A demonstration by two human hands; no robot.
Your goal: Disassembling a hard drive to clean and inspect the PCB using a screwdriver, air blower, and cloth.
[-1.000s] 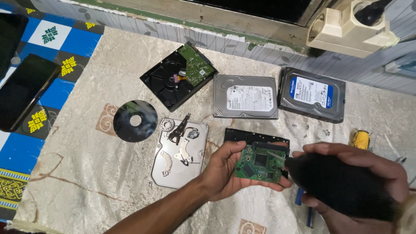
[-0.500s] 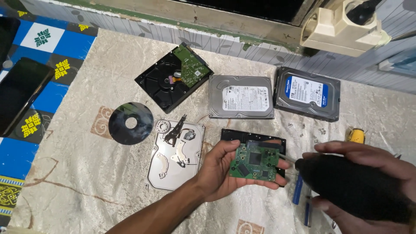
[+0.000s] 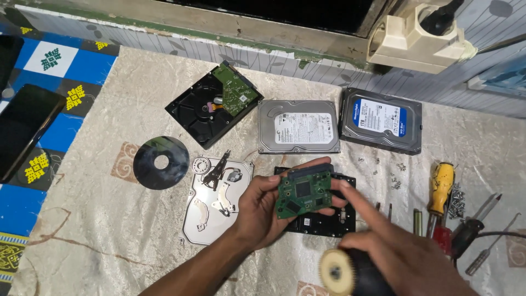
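The left hand pinches a green board by its left edge, long axis running sideways, above the cloth's near edge. The right hand grips a dark tool, perhaps a driver, forefinger touching the board's right edge.

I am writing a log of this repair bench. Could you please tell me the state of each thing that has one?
Green circuit board: held up in left hand.
Right hand: grips a black tool with cream gear end, forefinger on the board.
Black drive case: opened, lying flat.
Silver drive: closed.
Blue-labelled drive: closed.
Shiny disk: removed, lying loose.
Silver cover plate: detached.
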